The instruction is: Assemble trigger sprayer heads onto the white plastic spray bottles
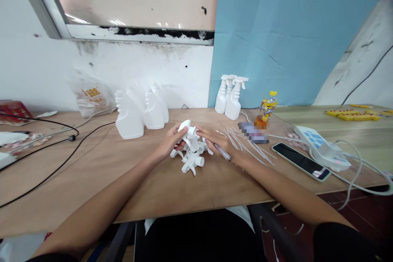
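Note:
Just above a small pile of white trigger spray heads (193, 159), my left hand (170, 142) is closed around one white trigger spray head (191, 132). My right hand (218, 141) reaches in from the other side, its fingertips at the cap end of that same spray head. A slim stick-like tool with a translucent purplish handle (222, 152) pokes out from under my right palm; its other end is hidden. Thin white dip tubes (245, 143) lie loose to the right of my right hand.
White bottles without heads (130, 116) stand at the back left. Several bottles with spray heads (233, 100) stand by the blue cloth. To the right are a drink bottle (266, 110), a phone (301, 161) and a power strip (322, 147). Black cables (73, 151) cross the left side.

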A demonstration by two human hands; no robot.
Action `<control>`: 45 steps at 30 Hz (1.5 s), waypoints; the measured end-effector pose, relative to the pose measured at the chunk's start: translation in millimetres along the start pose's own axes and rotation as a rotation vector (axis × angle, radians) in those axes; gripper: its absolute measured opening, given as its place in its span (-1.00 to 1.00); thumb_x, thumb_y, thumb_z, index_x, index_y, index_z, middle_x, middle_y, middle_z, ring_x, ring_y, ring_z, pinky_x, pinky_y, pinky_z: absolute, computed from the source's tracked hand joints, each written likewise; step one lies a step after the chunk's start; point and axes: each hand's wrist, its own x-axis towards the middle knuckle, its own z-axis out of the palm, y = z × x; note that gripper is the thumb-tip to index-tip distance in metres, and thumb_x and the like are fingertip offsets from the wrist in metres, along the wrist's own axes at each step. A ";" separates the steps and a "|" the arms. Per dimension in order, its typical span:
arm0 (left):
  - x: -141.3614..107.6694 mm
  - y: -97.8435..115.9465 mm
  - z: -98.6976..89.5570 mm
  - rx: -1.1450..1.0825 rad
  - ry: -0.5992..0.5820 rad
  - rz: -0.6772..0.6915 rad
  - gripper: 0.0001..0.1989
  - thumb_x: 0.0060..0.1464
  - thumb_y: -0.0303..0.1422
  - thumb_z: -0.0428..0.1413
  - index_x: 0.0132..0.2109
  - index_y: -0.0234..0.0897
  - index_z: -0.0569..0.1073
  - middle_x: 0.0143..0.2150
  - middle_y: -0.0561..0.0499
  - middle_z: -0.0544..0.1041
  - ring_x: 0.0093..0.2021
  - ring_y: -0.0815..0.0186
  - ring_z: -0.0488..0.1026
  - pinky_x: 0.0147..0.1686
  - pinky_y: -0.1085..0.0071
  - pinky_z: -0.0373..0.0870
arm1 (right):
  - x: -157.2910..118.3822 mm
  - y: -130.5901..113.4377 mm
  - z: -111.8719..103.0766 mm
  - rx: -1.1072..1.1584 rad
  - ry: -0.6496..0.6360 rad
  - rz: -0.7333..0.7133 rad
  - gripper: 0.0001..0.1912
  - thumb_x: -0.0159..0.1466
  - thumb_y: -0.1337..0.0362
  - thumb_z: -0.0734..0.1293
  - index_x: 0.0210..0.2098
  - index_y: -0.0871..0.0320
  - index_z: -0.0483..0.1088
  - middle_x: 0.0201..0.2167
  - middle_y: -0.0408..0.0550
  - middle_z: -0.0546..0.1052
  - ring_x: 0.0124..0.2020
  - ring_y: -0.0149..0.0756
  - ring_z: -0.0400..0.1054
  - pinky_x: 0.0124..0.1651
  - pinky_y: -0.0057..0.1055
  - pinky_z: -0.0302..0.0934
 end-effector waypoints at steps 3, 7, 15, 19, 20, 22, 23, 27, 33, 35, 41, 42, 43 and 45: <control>3.5 0.1 -3.3 -0.014 0.094 0.006 -0.52 0.04 0.06 0.21 -0.20 -0.23 0.27 -0.56 0.18 0.34 -0.70 0.53 0.14 -0.72 0.61 -0.03 | 1.0 -1.5 -3.1 0.096 0.036 0.102 -0.61 0.46 0.27 0.11 0.18 0.05 0.39 0.25 0.04 0.41 0.26 -0.16 0.31 0.28 -0.14 0.23; 10.1 -4.6 -13.4 0.044 0.224 0.053 -0.52 0.03 0.08 0.19 -0.21 -0.23 0.27 -0.49 0.14 0.40 -0.65 0.49 0.21 -0.67 0.56 0.02 | 1.3 3.0 -10.4 0.162 0.053 0.282 -0.67 0.44 0.19 0.15 -0.03 0.09 0.51 0.04 0.04 0.55 0.08 -0.16 0.44 0.17 -0.18 0.29; 23.8 -30.1 -51.8 0.414 0.383 0.223 -0.60 0.15 0.02 0.09 -0.30 -0.27 0.44 -0.34 0.01 0.46 -0.26 0.25 0.41 -0.22 0.37 0.32 | 1.6 21.3 -31.0 0.449 -0.102 0.527 -0.54 0.43 -0.01 0.11 -0.16 0.17 0.50 -0.29 -0.02 0.51 -0.23 -0.24 0.38 -0.16 -0.33 0.27; 29.7 -48.7 -63.0 0.661 0.407 0.268 -0.62 0.19 -0.02 0.02 -0.23 -0.24 0.53 -0.08 -0.08 0.47 0.02 0.11 0.36 0.10 0.20 0.25 | 2.8 19.1 -29.4 0.451 -0.328 0.548 -0.52 0.38 -0.04 0.19 -0.46 0.19 0.41 -0.50 -0.10 0.43 -0.44 -0.34 0.29 -0.35 -0.41 0.17; 30.5 -52.8 -64.4 0.713 0.410 0.265 -0.61 0.20 -0.03 0.01 -0.20 -0.22 0.54 -0.02 -0.09 0.46 0.08 0.09 0.32 0.16 0.16 0.19 | 2.3 18.5 -26.7 0.422 -0.371 0.537 -0.52 0.37 -0.03 0.22 -0.50 0.19 0.38 -0.55 -0.12 0.40 -0.48 -0.36 0.26 -0.38 -0.42 0.14; 31.4 -59.4 -65.5 0.775 0.413 0.241 -0.60 0.21 -0.02 -0.01 -0.17 -0.20 0.56 0.06 -0.09 0.43 0.14 0.07 0.27 0.24 0.12 0.10 | 0.5 18.1 -20.3 0.336 -0.409 0.491 -0.55 0.35 0.01 0.26 -0.55 0.18 0.34 -0.60 -0.16 0.36 -0.52 -0.38 0.21 -0.40 -0.43 0.09; 31.4 -61.8 -65.2 0.787 0.412 0.229 -0.59 0.21 -0.02 -0.02 -0.16 -0.20 0.57 0.09 -0.09 0.41 0.16 0.07 0.25 0.26 0.12 0.07 | -0.4 18.2 -17.4 0.298 -0.416 0.460 -0.55 0.34 0.04 0.27 -0.57 0.18 0.31 -0.61 -0.17 0.35 -0.52 -0.39 0.19 -0.39 -0.42 0.08; 30.5 -66.2 -60.6 0.777 0.367 0.211 -0.59 0.22 -0.02 -0.03 -0.11 -0.17 0.56 0.17 -0.08 0.37 0.23 0.09 0.19 0.30 0.17 0.03 | 0.0 18.0 -15.7 0.268 -0.444 0.367 -0.55 0.33 0.08 0.28 -0.61 0.18 0.30 -0.59 -0.16 0.35 -0.50 -0.40 0.21 -0.34 -0.42 0.12; 31.6 -68.5 -60.4 0.707 0.303 0.210 -0.59 0.21 -0.03 0.01 -0.01 -0.16 0.56 0.21 -0.11 0.35 0.29 0.06 0.14 0.35 0.12 -0.08 | 7.1 10.8 -39.3 0.334 -0.680 0.674 -0.50 0.31 0.00 0.26 -0.64 0.17 0.37 -0.69 -0.15 0.39 -0.63 -0.40 0.27 -0.48 -0.45 0.14; 32.6 -70.0 -63.7 0.630 0.299 0.202 -0.61 0.19 -0.06 0.04 -0.01 -0.14 0.57 0.22 -0.10 0.36 0.31 0.05 0.14 0.36 0.13 -0.08 | 7.1 12.9 -45.6 0.309 -0.727 0.755 -0.48 0.28 0.00 0.28 -0.69 0.17 0.35 -0.73 -0.15 0.39 -0.69 -0.43 0.22 -0.52 -0.46 0.11; 31.5 -69.0 -71.7 0.496 0.255 0.217 -0.65 0.14 -0.17 0.04 -0.03 -0.14 0.59 0.22 -0.07 0.39 0.31 0.09 0.18 0.37 0.14 -0.06 | -1.2 38.5 -48.6 0.066 -0.591 0.773 -0.47 0.29 0.03 0.25 -0.71 0.17 0.37 -0.75 -0.14 0.38 -0.68 -0.40 0.23 -0.47 -0.42 0.11; 30.7 -67.8 -72.1 0.488 0.252 0.221 -0.65 0.14 -0.17 0.03 -0.04 -0.16 0.59 0.22 -0.07 0.40 0.31 0.09 0.19 0.37 0.14 -0.04 | -3.5 44.3 -48.4 -0.010 -0.501 0.763 -0.48 0.29 0.04 0.24 -0.71 0.17 0.37 -0.73 -0.13 0.39 -0.65 -0.39 0.25 -0.44 -0.41 0.11; 29.9 -66.6 -72.3 0.479 0.249 0.220 -0.64 0.16 -0.16 0.02 -0.06 -0.18 0.60 0.21 -0.08 0.40 0.31 0.09 0.21 0.36 0.13 -0.03 | -5.8 50.5 -48.7 -0.075 -0.385 0.759 -0.49 0.29 0.05 0.24 -0.71 0.17 0.36 -0.71 -0.12 0.40 -0.62 -0.37 0.26 -0.42 -0.41 0.10; 28.7 -64.4 -72.0 0.460 0.259 0.213 -0.64 0.17 -0.13 0.02 -0.09 -0.20 0.60 0.19 -0.10 0.43 0.30 0.08 0.23 0.34 0.14 0.02 | -10.3 64.8 -51.5 -0.156 -0.132 0.773 -0.52 0.27 0.04 0.26 -0.69 0.16 0.34 -0.70 -0.11 0.40 -0.57 -0.35 0.26 -0.39 -0.40 0.09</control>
